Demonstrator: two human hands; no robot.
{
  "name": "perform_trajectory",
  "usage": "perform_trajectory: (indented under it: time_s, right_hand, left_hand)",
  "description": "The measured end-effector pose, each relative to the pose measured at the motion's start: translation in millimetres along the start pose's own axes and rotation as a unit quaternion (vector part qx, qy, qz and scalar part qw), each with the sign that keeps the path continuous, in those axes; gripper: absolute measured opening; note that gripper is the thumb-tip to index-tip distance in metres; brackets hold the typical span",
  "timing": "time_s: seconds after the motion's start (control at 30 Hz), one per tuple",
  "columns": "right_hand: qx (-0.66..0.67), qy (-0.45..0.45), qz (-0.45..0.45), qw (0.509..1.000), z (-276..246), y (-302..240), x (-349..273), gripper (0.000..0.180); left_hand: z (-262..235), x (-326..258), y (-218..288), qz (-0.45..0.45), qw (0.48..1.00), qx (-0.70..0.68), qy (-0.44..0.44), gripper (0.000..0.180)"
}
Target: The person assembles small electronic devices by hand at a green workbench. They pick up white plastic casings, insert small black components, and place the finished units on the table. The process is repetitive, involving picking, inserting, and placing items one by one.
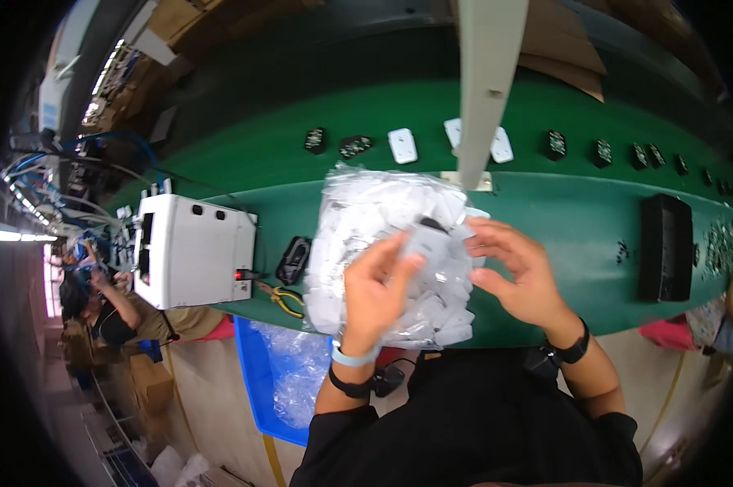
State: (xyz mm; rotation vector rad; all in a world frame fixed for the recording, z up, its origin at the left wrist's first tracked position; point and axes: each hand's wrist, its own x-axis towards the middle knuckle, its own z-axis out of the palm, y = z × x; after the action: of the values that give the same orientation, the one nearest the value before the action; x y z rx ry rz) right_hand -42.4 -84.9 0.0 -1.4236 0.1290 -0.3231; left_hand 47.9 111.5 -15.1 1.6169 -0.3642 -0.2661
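Note:
My left hand (pixel 374 292) pinches a small pale plastic case (pixel 428 243) with a dark end, blurred by motion. Just to its right is my right hand (pixel 516 272), its fingers curved and thumb apart, with no grip on anything that I can see. Beneath both hands lies a big clear plastic bag (pixel 342 219) full of white plastic pieces on the green workbench (pixel 545 235). Beside the bag, on its left, are a black bundled item (pixel 294 260) and yellow-handled pliers (pixel 285 302).
A white box-shaped machine (pixel 200 252) with cables stands left. White cases (pixel 402 146) and dark circuit-board units (pixel 555 144) sit along the far green strip. A grey post (pixel 488 81) rises ahead. A black bin (pixel 666 247) stands right; a blue crate (pixel 257 390) of clear plastic is lower left.

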Motion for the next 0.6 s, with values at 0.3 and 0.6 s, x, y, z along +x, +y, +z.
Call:
perform_trajectory:
  time_s: [0.3, 0.6]
  right_hand:
    - [-0.134, 0.125, 0.066, 0.981, -105.7, 18.1, -55.2, 0.013]
    - [-0.271, 0.412, 0.132, 0.86, -209.1, 42.9, -148.9, 0.008]
  left_hand:
    - [-223.3, 267.1, -163.5, -0.071, 0.958, 0.194, 0.199, 0.034]
    - [-308.0, 317.0, -242.0, -0.192, 0.917, 0.313, 0.154, 0.034]
